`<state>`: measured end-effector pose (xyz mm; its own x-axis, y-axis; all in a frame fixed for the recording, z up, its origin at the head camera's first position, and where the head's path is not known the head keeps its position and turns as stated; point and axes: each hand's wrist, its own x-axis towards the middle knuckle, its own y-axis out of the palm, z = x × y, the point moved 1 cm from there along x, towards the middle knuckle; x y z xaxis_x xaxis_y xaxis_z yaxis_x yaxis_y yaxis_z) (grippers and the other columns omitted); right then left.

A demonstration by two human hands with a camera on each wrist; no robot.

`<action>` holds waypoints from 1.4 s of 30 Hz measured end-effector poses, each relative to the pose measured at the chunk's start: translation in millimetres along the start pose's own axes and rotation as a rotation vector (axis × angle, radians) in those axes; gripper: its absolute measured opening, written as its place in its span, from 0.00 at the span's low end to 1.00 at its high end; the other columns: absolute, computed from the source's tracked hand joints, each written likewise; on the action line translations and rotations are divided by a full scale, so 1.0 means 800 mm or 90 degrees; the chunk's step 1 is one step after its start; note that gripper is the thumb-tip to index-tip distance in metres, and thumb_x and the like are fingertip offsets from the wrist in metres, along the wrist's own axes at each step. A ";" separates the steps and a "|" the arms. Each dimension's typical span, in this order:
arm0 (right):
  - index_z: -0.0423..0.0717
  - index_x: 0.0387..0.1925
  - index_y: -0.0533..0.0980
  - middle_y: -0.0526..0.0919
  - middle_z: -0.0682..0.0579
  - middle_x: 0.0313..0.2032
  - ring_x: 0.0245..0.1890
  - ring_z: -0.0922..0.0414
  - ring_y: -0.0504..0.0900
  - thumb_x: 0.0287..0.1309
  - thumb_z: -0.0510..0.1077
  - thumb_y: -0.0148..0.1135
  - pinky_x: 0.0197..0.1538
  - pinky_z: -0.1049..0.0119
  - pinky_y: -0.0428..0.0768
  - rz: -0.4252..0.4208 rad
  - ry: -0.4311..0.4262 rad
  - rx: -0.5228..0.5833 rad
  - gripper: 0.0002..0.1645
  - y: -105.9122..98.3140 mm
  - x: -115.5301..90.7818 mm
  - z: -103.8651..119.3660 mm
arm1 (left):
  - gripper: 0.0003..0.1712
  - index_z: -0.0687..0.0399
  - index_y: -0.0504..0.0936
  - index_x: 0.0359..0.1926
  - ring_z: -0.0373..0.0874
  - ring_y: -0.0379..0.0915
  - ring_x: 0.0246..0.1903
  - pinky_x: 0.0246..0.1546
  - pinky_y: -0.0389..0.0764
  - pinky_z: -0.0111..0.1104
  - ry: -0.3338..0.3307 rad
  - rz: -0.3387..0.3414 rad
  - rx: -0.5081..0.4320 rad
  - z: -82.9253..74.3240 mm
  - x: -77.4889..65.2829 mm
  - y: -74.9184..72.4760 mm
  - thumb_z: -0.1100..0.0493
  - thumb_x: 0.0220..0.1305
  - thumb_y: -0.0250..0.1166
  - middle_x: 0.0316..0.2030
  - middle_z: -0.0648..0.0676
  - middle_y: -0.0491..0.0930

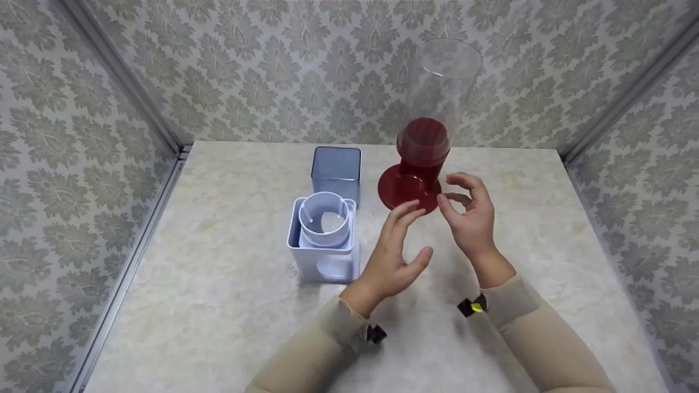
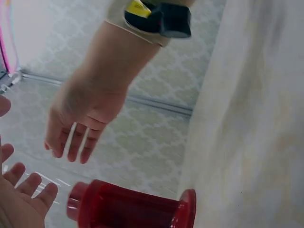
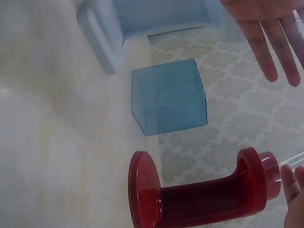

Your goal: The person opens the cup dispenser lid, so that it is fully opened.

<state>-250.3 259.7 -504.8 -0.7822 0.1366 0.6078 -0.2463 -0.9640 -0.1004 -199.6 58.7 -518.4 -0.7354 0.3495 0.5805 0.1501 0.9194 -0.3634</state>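
A red stand [image 1: 420,180] with a round foot stands upright on the table, and a tall clear cylinder [image 1: 445,82] rises from its top. My right hand [image 1: 474,221] is beside the stand's right, fingers loosely bent and nothing held. In front of the stand is my left hand [image 1: 392,262], its fingers extended and thumb apart, also holding nothing. The left wrist view shows the stand's red body [image 2: 133,206] below the right hand [image 2: 88,109]. Left of my left hand sits a pale blue square-topped holder [image 1: 322,256] with a round open sleeve [image 1: 325,218] in it.
Behind the holder stands a translucent blue box [image 1: 336,169], close to it. Patterned walls [image 1: 273,71] enclose the pale table [image 1: 218,218] at the back and both sides. The clear cylinder reaches high in front of the back wall.
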 end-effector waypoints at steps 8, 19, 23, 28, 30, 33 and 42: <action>0.35 0.76 0.71 0.77 0.47 0.71 0.70 0.51 0.76 0.68 0.34 0.77 0.67 0.64 0.86 0.004 0.141 -0.003 0.39 -0.006 0.037 -0.051 | 0.39 0.61 0.68 0.82 0.57 0.61 0.85 0.88 0.67 0.50 -0.134 -0.111 -0.015 0.056 0.064 0.037 0.53 0.78 0.68 0.83 0.64 0.63; 0.41 0.91 0.48 0.55 0.39 0.89 0.90 0.43 0.54 0.65 0.49 0.82 0.92 0.47 0.58 0.056 0.286 0.062 0.68 0.005 0.099 -0.072 | 0.36 0.60 0.60 0.86 0.59 0.68 0.80 0.83 0.74 0.50 -0.296 -0.286 -0.156 0.099 0.135 0.047 0.59 0.86 0.60 0.83 0.65 0.58; 0.47 0.93 0.42 0.48 0.45 0.93 0.93 0.49 0.46 0.63 0.54 0.85 0.95 0.54 0.51 0.090 0.306 0.030 0.76 0.009 0.117 -0.067 | 0.34 0.59 0.60 0.87 0.58 0.59 0.87 0.88 0.68 0.48 -0.302 -0.328 -0.235 0.100 0.156 0.041 0.61 0.89 0.57 0.86 0.65 0.57; 0.46 0.93 0.38 0.44 0.44 0.93 0.94 0.48 0.42 0.60 0.57 0.87 0.95 0.53 0.49 0.116 0.310 -0.003 0.81 0.012 0.130 -0.062 | 0.34 0.59 0.57 0.89 0.54 0.45 0.92 0.92 0.58 0.43 -0.294 -0.301 -0.216 0.100 0.172 0.039 0.62 0.90 0.52 0.91 0.62 0.52; 0.45 0.93 0.39 0.46 0.42 0.93 0.94 0.46 0.46 0.58 0.58 0.88 0.94 0.50 0.53 0.121 0.305 -0.010 0.82 0.016 0.133 -0.063 | 0.35 0.58 0.57 0.90 0.52 0.45 0.93 0.92 0.57 0.40 -0.296 -0.275 -0.192 0.101 0.175 0.037 0.62 0.90 0.52 0.92 0.60 0.52; 0.48 0.94 0.43 0.55 0.41 0.91 0.91 0.43 0.57 0.59 0.59 0.87 0.91 0.48 0.63 0.113 0.298 -0.035 0.79 0.020 0.133 -0.066 | 0.36 0.56 0.57 0.91 0.51 0.46 0.92 0.91 0.58 0.38 -0.303 -0.242 -0.192 0.104 0.175 0.035 0.63 0.90 0.53 0.92 0.58 0.53; 0.50 0.90 0.59 0.74 0.43 0.82 0.83 0.47 0.73 0.61 0.59 0.86 0.86 0.49 0.72 0.078 0.257 -0.067 0.65 0.020 0.124 -0.077 | 0.36 0.54 0.62 0.90 0.52 0.53 0.91 0.85 0.72 0.39 -0.305 -0.234 -0.192 0.104 0.168 0.034 0.62 0.88 0.58 0.90 0.59 0.58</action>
<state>-367.2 271.6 -494.6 -0.9652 0.1217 0.2313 -0.1789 -0.9528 -0.2452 -349.4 115.6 -510.9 -0.9754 -0.0505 0.2146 -0.0394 0.9977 0.0555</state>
